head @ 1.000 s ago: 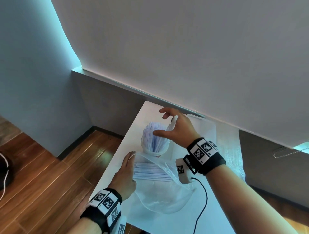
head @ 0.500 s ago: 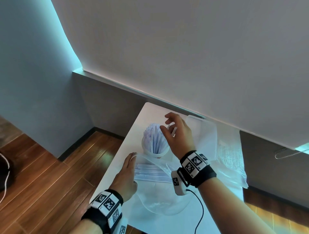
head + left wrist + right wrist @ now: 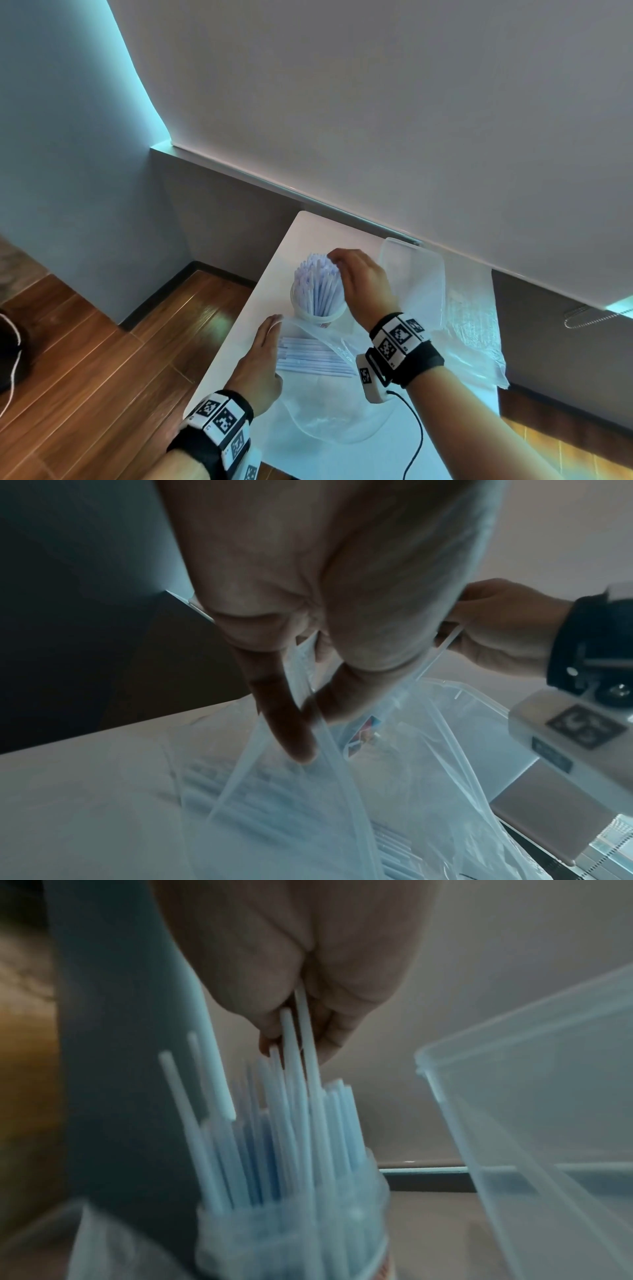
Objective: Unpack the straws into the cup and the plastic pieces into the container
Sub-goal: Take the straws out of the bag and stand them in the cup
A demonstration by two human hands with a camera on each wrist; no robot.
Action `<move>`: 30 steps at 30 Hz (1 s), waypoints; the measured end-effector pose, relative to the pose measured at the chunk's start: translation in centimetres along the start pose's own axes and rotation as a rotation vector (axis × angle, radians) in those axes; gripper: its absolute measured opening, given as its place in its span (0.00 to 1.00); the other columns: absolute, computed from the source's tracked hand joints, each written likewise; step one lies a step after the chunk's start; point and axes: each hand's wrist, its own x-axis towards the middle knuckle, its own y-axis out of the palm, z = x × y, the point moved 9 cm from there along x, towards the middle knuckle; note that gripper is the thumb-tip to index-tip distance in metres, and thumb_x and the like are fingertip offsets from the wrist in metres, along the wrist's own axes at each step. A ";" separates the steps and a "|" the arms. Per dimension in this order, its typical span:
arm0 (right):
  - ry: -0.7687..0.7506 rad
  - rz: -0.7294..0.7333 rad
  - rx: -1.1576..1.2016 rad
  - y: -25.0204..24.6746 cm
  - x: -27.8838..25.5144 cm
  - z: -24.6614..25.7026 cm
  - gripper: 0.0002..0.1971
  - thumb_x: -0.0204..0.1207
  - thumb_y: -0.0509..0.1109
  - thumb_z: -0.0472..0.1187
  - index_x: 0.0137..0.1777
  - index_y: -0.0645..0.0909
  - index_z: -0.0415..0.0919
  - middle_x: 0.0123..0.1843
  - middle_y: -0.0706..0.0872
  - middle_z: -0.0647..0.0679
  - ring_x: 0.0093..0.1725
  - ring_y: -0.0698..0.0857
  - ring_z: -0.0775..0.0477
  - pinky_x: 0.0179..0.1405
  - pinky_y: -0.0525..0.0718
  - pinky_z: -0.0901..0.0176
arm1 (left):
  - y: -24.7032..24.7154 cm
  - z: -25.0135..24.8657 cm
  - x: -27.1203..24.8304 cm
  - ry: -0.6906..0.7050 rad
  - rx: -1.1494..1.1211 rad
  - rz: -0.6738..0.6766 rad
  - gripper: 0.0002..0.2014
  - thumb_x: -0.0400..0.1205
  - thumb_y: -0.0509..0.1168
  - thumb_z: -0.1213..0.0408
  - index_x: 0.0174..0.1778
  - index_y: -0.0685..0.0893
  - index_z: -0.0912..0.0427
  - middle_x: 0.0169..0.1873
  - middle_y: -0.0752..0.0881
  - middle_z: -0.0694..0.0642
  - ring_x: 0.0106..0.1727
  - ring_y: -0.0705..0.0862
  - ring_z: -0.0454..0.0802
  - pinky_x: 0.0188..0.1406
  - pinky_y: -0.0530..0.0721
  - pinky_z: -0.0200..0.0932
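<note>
A clear cup [image 3: 320, 313] full of upright white straws [image 3: 318, 284] stands on the white table [image 3: 308, 229]. My right hand [image 3: 359, 284] is over the cup and pinches a couple of straws [image 3: 301, 1042] whose lower ends are down among the others in the cup [image 3: 291, 1240]. My left hand [image 3: 263, 359] pinches the mouth edge of a clear plastic bag [image 3: 329, 404] between thumb and finger [image 3: 291, 723]. More wrapped straws [image 3: 315, 356] lie flat inside that bag. A clear plastic container [image 3: 414, 274] stands right of the cup.
A crumpled clear plastic sheet [image 3: 476, 329] lies right of the container, near the table's right edge. A grey wall ledge [image 3: 274, 185] runs behind the table. Wooden floor [image 3: 102, 359] lies to the left. A black cable [image 3: 414, 435] hangs from my right wrist.
My right hand swung left from beside the cup to above it and lowered its straws among those standing inside. My left hand kept its hold on the bag's mouth.
</note>
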 end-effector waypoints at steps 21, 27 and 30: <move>-0.192 0.353 -0.369 5.3 -3.8 1.1 0.27 0.86 0.45 0.51 0.83 0.62 0.45 0.84 0.65 0.51 0.84 0.60 0.49 0.78 0.66 0.41 | 0.0 -0.1 0.1 0.003 0.001 0.011 0.50 0.78 0.70 0.74 0.84 0.42 0.45 0.83 0.49 0.43 0.79 0.67 0.50 0.69 0.78 0.41; -0.207 0.186 -0.279 3.3 -2.8 3.2 0.26 0.87 0.51 0.50 0.84 0.56 0.49 0.85 0.61 0.53 0.83 0.61 0.51 0.80 0.59 0.52 | 0.0 0.0 0.1 0.003 0.005 0.016 0.51 0.78 0.69 0.74 0.84 0.40 0.44 0.83 0.48 0.43 0.79 0.67 0.50 0.70 0.77 0.42; -0.298 0.209 -0.354 5.3 -3.4 2.9 0.25 0.81 0.67 0.37 0.78 0.70 0.45 0.78 0.75 0.50 0.79 0.71 0.47 0.74 0.73 0.46 | -0.1 -0.1 0.0 0.005 0.012 0.004 0.50 0.79 0.69 0.74 0.84 0.40 0.45 0.83 0.48 0.43 0.79 0.68 0.50 0.70 0.77 0.41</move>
